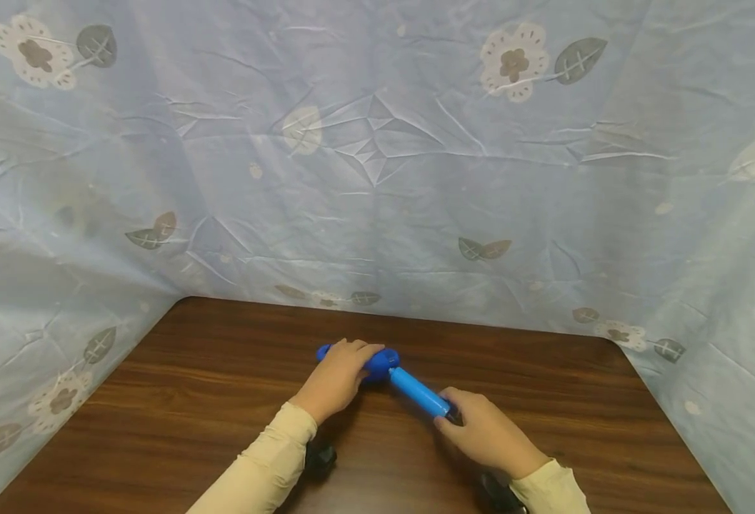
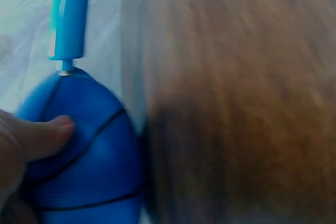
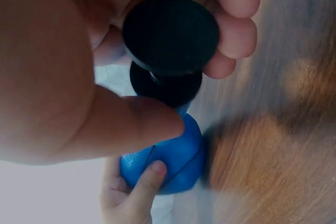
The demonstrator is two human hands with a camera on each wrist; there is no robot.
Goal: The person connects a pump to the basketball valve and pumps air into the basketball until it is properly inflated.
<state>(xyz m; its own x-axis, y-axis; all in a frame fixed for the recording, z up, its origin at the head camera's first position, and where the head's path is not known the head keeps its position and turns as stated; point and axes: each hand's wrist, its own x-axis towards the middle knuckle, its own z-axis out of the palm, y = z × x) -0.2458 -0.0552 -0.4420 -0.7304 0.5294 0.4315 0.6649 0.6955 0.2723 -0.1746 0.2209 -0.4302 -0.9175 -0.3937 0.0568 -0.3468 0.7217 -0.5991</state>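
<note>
A blue ball with black seam lines lies on the table; it looks dented and slack in the head view. My left hand grips it from above, and in the left wrist view the thumb presses on its side. A light blue hand pump meets the ball at a thin metal needle; how deep the needle sits is hard to tell. My right hand holds the pump at its black end, with fingers and thumb curled about the round black handle.
Dark brown wooden table under both hands. A pale blue floral cloth hangs behind it and along both sides. Black devices are worn at the left wrist and the right wrist.
</note>
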